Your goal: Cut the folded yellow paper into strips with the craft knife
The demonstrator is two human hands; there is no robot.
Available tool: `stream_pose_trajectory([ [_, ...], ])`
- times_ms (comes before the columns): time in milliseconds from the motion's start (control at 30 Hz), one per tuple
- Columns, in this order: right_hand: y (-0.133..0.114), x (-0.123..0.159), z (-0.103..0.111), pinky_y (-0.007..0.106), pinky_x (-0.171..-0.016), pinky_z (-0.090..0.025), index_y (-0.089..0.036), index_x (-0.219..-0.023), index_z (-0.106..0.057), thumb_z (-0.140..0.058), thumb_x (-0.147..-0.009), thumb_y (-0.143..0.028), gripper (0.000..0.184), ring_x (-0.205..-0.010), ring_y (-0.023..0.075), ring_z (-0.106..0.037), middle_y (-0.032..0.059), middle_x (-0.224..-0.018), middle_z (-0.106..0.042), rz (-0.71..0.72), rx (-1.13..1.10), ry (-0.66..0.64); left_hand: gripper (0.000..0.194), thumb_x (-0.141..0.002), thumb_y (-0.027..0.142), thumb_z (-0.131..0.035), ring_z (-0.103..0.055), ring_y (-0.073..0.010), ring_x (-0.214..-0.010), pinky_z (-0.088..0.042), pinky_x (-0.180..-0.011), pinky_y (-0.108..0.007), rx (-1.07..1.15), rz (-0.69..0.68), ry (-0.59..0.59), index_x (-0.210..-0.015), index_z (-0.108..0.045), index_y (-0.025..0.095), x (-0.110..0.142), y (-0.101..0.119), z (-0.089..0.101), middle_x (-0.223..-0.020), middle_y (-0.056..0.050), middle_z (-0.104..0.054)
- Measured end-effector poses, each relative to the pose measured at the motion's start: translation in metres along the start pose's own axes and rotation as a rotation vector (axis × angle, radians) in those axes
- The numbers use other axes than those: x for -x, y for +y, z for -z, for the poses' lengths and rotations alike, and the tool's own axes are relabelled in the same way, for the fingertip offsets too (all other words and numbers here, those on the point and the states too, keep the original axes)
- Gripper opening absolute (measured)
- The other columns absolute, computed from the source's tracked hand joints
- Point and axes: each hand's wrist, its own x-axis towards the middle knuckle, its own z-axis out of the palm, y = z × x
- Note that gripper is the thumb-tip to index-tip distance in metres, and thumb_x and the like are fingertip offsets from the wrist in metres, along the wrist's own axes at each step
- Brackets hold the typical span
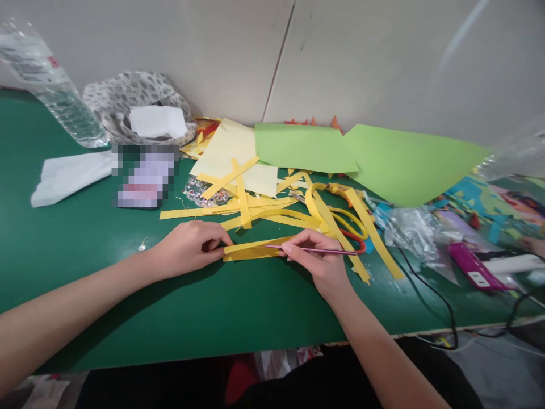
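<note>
A folded yellow paper strip (251, 250) lies across the near part of the green table, between my two hands. My left hand (191, 247) pinches its left end between thumb and fingers. In my right hand (317, 258) is a thin purple pointed tool (336, 251), its tip over the strip; whether it is a pen or tweezers I cannot tell. Fingers of that hand also touch the strip's right end. Just beyond lie several loose yellow paper strips (377, 238), and scissors with yellow handles (357, 227) partly under them.
Green paper sheets (306, 147) and a pale yellow sheet (225, 147) lie by the wall. A phone (147, 179), a plastic bottle (72, 108) and a patterned cloth bag (136, 91) stand left. Crumpled plastic (415, 233), a magenta object (477, 270), a black cable (434, 292) and another person's hand (534, 246) are right.
</note>
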Motion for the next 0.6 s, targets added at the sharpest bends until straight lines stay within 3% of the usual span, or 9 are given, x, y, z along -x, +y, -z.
stream_pose_trajectory([
  [267,-0.008,0.001,-0.024,0.029,-0.056,-0.052,-0.020,-0.066,-0.065,-0.072,-0.071,-0.032,0.014,-0.057,0.0159,-0.064,0.0021,-0.063,-0.070,-0.015,0.050,-0.086,0.018,-0.084,0.024,-0.051,-0.042,-0.0093,-0.051,-0.031,-0.051,-0.020,0.004,-0.012,0.004,-0.083,-0.069,0.018,-0.001,0.001,0.002,-0.055,0.004,-0.044],
  [600,-0.005,0.002,-0.023,0.029,-0.052,-0.046,-0.020,-0.061,-0.059,-0.070,-0.071,-0.030,0.018,-0.055,0.0160,-0.060,0.0015,-0.058,-0.066,-0.008,0.076,-0.051,0.019,-0.086,0.026,-0.052,-0.043,-0.0091,-0.052,-0.031,-0.052,-0.020,-0.003,0.000,-0.018,-0.083,-0.068,0.017,-0.001,0.001,0.002,-0.055,0.004,-0.045],
])
